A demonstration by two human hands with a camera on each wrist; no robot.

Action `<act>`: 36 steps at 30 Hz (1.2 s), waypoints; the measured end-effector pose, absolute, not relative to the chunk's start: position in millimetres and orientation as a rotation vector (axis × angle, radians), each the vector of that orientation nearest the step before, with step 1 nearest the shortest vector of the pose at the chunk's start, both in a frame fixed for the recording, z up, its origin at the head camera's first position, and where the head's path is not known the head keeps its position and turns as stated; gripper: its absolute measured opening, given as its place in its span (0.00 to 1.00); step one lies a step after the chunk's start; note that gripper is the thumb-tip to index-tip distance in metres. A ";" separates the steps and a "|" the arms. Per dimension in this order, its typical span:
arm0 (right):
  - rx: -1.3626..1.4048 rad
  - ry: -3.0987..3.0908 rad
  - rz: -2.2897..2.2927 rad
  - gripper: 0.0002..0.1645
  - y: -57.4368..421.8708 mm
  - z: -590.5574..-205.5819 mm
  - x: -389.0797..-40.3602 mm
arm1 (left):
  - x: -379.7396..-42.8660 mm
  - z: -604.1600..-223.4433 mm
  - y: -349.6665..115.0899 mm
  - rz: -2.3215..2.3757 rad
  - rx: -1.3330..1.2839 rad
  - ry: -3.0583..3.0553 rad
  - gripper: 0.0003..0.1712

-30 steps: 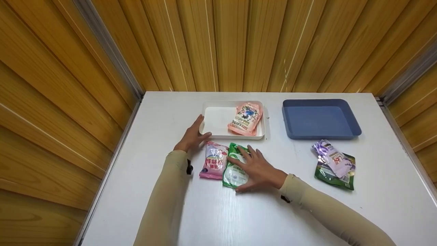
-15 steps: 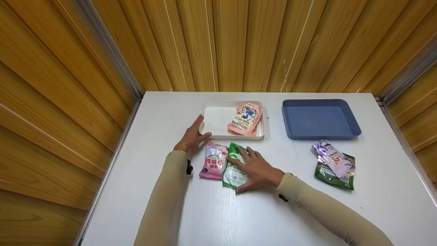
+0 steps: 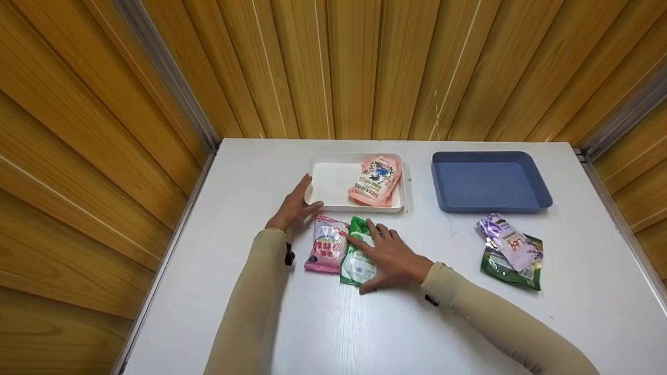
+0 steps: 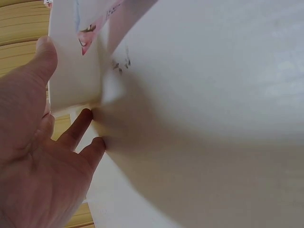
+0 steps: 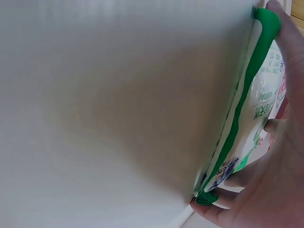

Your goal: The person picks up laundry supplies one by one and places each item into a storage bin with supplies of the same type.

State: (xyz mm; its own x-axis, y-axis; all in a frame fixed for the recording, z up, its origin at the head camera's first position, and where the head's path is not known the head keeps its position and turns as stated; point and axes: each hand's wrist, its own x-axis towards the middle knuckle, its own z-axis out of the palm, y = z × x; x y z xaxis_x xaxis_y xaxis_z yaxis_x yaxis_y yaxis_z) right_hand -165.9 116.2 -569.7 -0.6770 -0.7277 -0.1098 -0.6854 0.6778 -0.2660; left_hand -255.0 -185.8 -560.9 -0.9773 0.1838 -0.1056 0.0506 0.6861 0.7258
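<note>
My left hand [image 3: 292, 210] rests at the near left corner of the white tray [image 3: 315, 207], thumb against its front wall and fingers spread along the side. Inside the tray's right half lie stacked pink-and-white pouches [image 3: 375, 182]. My right hand [image 3: 396, 255] spreads over the right side of a green-and-white pouch [image 3: 359, 268] on the table. In the right wrist view, its thumb and fingertips touch opposite ends of this pouch [image 5: 251, 104], with the palm above. A pink pouch [image 3: 328, 245] lies directly left of it, their edges meeting, just in front of the tray.
A shallow blue tray [image 3: 490, 211] stands at the back right. In front of it, a purple-and-white pouch [image 3: 508, 239] overlaps a dark green pouch [image 3: 529, 276]. Wood-look panels [image 3: 354, 67] rise behind and beside the white table [image 3: 333, 333].
The right fingers have drawn slightly closer together over the green-and-white pouch, and the right wrist has shifted a little left. My left hand has stayed at the tray corner.
</note>
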 end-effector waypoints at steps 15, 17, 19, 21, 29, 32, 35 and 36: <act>-1.122 2.687 -0.284 0.78 113.6 -568.2 -169.4 | -254.9 -562.8 -185.5 1.160 0.173 2.723 0.52; -1.136 2.694 -0.296 0.77 113.5 -568.3 -169.6 | -255.2 -563.2 -186.1 1.161 0.188 2.734 0.52; -1.138 2.693 -0.302 0.76 113.5 -567.9 -169.6 | -255.6 -564.0 -186.4 1.162 0.198 2.740 0.52; -1.137 2.689 -0.300 0.77 113.4 -567.6 -169.7 | -256.1 -564.9 -186.4 1.163 0.198 2.739 0.52; -1.107 2.677 -0.293 0.78 113.2 -567.8 -170.6 | -256.3 -563.6 -185.7 1.164 0.175 2.729 0.52; -1.112 2.682 -0.283 0.78 113.8 -568.8 -170.6 | -256.0 -563.5 -186.0 1.156 0.169 2.726 0.52; -1.111 2.682 -0.288 0.78 114.1 -569.2 -170.7 | -255.9 -564.1 -186.1 1.154 0.176 2.729 0.52; -1.112 2.683 -0.288 0.78 113.9 -569.5 -170.9 | -255.9 -564.6 -186.2 1.157 0.174 2.728 0.52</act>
State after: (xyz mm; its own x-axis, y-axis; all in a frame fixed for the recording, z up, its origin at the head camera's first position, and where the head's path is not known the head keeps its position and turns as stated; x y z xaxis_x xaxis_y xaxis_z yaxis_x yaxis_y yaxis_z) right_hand -170.9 113.9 -569.5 -0.6886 -0.7135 -0.1295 -0.6698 0.6943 -0.2633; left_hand -255.9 -186.2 -564.6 -0.9782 0.1742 -0.1128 0.0401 0.6917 0.7210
